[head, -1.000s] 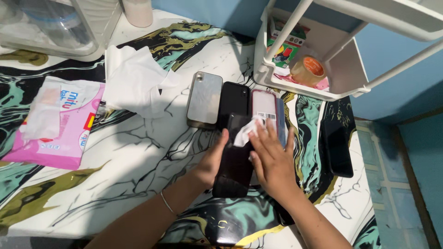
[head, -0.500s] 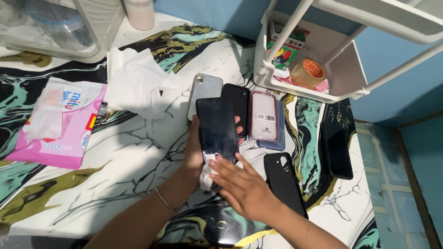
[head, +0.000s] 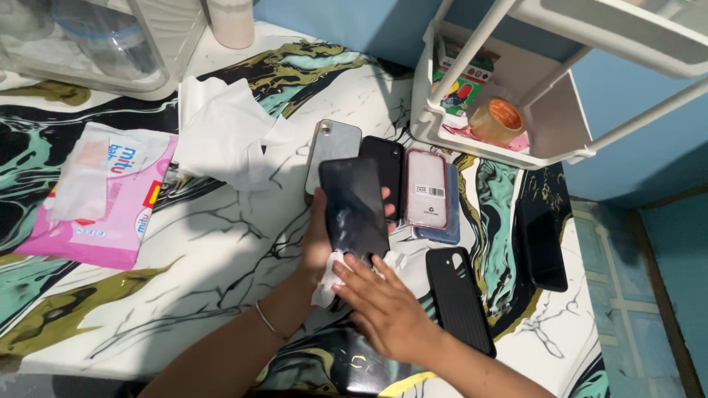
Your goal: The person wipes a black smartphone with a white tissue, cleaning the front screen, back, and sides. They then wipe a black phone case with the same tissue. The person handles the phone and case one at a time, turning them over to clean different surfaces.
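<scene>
Nearest the camera, the right hand [head: 387, 309] lies flat with its fingers spread, the fingertips pressing a crumpled white tissue [head: 330, 276] against the lower edge of a dark phone [head: 354, 206]. The left hand [head: 324, 236] grips that phone from behind, thumb on one side and fingers curled round the other, holding it tilted up above the marbled table [head: 184, 273] with its glass face towards the camera. A thin bracelet [head: 267, 321] sits on the left wrist. Just right of the hands a black phone case [head: 459, 298] lies flat on the table. Behind the held phone lie a grey phone [head: 332, 147], a black phone [head: 385, 166], and a pink-edged phone [head: 428, 188] resting on a blue one. Well to the left sits a pink pack of wipes [head: 96, 199], with a loose white tissue sheet [head: 221, 133] beyond it. Farther right, a white shelf rack [head: 546, 125] holds a roll of tape [head: 495, 119]. At the far left stands a clear plastic box [head: 103, 44].
</scene>
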